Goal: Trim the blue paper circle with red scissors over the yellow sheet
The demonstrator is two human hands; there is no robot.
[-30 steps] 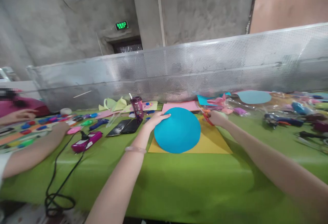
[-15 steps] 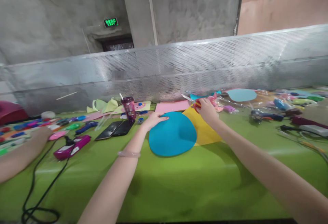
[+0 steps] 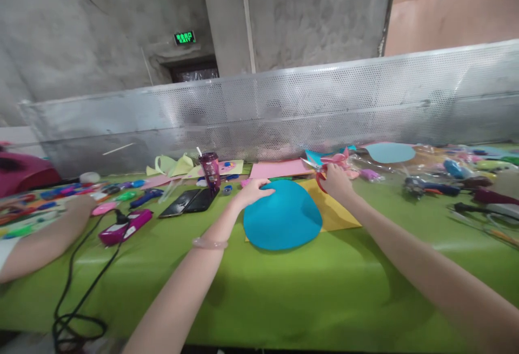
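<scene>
A rounded blue craft sheet (image 3: 284,221) lies over a yellow sheet (image 3: 336,208), which shows mostly on its right side. My left hand (image 3: 253,192), with a bracelet on the wrist, grips the blue sheet at its upper left edge, thumb on top. Red-handled scissors (image 3: 320,181) are in my right hand (image 3: 337,181), just above the yellow sheet, the blades pointing left and away from me. Whether the blades are apart is too small to tell. Behind the blue sheet is a pink sheet (image 3: 279,168).
On the green table (image 3: 304,289) stand a purple cup (image 3: 210,173) with a straw and two dark phones (image 3: 190,204). At left, another person's arm (image 3: 60,235) rests near a magenta power strip (image 3: 126,227). A glue gun (image 3: 430,187) lies right. A perforated metal barrier (image 3: 284,111) closes the back.
The whole view has shifted slightly to the right. My right hand has drawn the scissors a little, and the blue sheet sits slightly differently over the yellow one, a yellow bit now showing at its lower left.
</scene>
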